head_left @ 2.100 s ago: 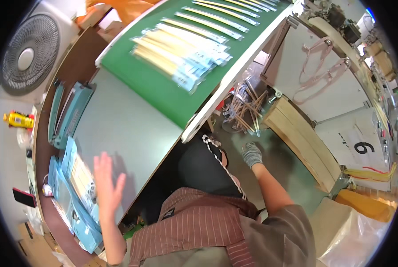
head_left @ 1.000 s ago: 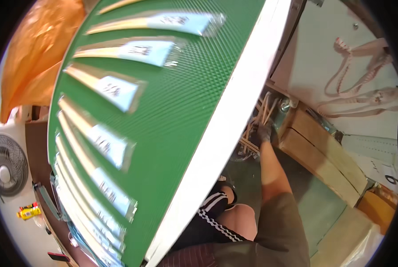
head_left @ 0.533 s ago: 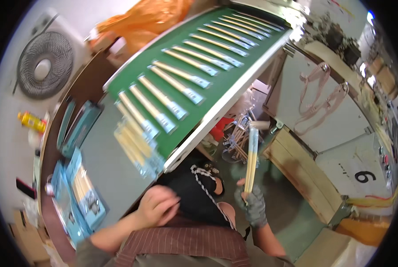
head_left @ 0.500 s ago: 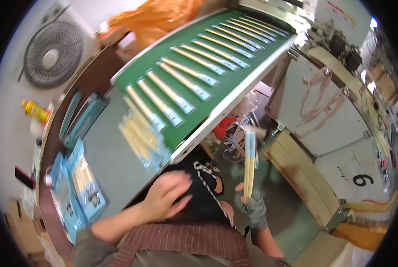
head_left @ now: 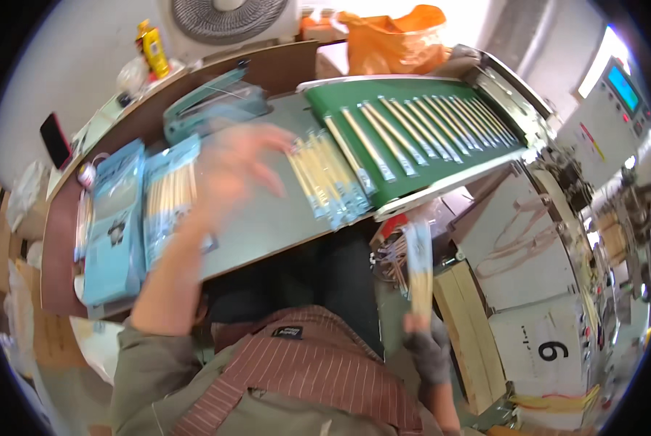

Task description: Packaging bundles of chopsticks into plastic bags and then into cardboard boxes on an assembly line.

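My right hand (head_left: 427,349), in a grey fingerless glove, is closed round the lower end of a small upright bundle of wrapped chopsticks (head_left: 420,269). My bare left hand (head_left: 238,163) is smeared by motion above the grey table; its fingers are stretched out and apart, with nothing seen in them. Close to its fingertips lies a pile of wrapped chopsticks (head_left: 325,178) beside the belt's end. Several single wrapped chopstick packs (head_left: 398,134) lie in a slanted row on the green conveyor belt (head_left: 400,185).
Left on the table are a blue bag filled with chopsticks (head_left: 169,192) and a flat blue bag (head_left: 114,254). A teal sealer (head_left: 216,105) stands behind. An orange plastic bag (head_left: 398,40) sits beyond the belt. Wooden boards (head_left: 467,334) and a grey machine cabinet (head_left: 536,349) stand at right.
My view has swung left, so the table shows more fully. My left hand has moved up and forward from near my lap to over the table. My right hand keeps hold of the bundle.
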The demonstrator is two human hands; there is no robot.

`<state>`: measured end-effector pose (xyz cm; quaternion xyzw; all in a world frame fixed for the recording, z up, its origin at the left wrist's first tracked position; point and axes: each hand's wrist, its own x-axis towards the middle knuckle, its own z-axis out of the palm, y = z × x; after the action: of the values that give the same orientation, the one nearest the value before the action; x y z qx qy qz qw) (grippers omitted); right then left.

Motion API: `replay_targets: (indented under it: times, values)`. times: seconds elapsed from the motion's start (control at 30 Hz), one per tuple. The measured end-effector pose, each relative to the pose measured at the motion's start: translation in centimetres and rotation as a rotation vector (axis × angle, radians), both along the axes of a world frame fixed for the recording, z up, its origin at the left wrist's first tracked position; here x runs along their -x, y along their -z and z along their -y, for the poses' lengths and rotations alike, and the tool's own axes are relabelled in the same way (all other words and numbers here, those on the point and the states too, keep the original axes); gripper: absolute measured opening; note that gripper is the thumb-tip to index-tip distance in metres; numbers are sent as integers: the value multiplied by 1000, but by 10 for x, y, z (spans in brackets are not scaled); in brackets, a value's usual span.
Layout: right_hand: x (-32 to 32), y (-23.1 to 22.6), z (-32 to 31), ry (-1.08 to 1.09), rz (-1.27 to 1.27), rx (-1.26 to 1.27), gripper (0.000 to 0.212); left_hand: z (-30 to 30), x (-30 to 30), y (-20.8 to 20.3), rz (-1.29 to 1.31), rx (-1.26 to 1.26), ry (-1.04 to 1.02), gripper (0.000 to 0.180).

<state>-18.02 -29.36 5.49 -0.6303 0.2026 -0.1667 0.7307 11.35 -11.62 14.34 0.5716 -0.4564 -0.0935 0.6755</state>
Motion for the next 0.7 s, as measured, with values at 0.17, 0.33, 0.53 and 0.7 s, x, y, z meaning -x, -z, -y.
replay_targets:
  times: [0.17, 0.33, 0.53, 0.7]
  values:
    - [-101, 10, -44, -180, 36, 102, 33, 43, 46, 43, -519, -206, 95, 38]
    - [-116, 25, -64, -227, -6, 33, 34, 23, 50, 57, -728, 60, 109, 42]
    - [-139, 26, -75, -173, 34, 55, 34, 19, 69, 81, -667, -118, 50, 30]
    - [-149, 18, -70, -249, -70, -96, 37, 10, 67, 90, -522, -91, 10, 30]
